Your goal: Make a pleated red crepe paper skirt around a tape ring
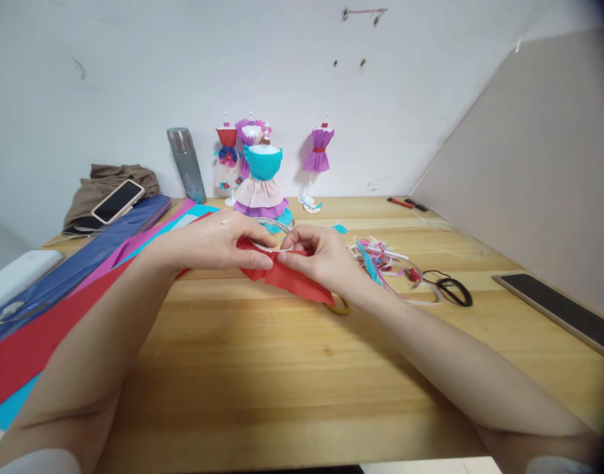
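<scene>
Both hands meet over the middle of the table, pinching the upper edge of a strip of red crepe paper [294,280]. My left hand [227,240] grips its left part between thumb and fingers. Close beside it, my right hand [319,253] pinches the same edge. A thin white strip [276,249] runs along that edge between the fingertips; whether it is stuck to the red paper I cannot tell. Behind the hands lies a roll of tape [267,222], partly hidden. A yellow ring [340,305] shows from under the paper's right end.
Small dress forms in paper dresses [263,164] stand by the wall, with a purple one [320,150] apart. A flask [186,164], a phone [118,201] and coloured paper sheets [45,316] lie left. Scraps [381,257], a black cord [452,289] and a tablet-like device [558,313] lie right.
</scene>
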Available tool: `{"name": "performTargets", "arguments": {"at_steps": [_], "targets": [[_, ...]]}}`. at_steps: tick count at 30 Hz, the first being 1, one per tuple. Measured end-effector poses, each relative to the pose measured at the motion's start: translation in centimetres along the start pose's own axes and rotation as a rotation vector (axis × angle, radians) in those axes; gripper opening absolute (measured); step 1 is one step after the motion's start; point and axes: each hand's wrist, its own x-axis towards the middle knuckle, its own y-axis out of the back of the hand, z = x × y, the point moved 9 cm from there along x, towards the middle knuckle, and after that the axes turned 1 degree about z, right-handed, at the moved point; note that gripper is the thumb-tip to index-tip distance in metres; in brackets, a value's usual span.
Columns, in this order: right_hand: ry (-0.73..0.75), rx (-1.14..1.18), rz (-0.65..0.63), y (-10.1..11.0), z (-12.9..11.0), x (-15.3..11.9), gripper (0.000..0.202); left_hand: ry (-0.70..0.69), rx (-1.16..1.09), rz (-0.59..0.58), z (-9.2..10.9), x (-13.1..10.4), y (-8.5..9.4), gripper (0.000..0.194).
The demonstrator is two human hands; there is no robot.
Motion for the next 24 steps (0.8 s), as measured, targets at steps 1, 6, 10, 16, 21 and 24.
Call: {"name": "performTargets", "arguments": {"at_steps": [1,6,10,16,21,24], "targets": [[0.002,-0.012,0.005,0.0,0.0,0.0,0.017,0.002,0.036,-0.001,0.2,0.1,-0.2,0.019],[0.072,-0.041,0.011,0.0,-0.6,-0.1,0.013,0.044,0.136,0.003,1.1,0.7,-1.8,0.023],[0.108,-0.058,0.021,0.3,-0.8,-0.2,0.008,0.044,0.019,0.004,1.1,1.0,-2.1,0.031],[0.186,0.009,-0.043,-0.1,-1.4,-0.1,0.025,0.105,0.000,-0.041,-0.5,0.9,-1.7,0.025],[0.179,-0.135,0.048,0.7,-1.7,-0.4,0.030,0.165,-0.049,-0.043,-1.6,0.8,-1.6,0.024],[0.165,-0.279,0.139,1.5,-2.2,-0.7,0.019,0.185,-0.054,-0.027,-1.7,0.8,-1.5,0.025]]}}
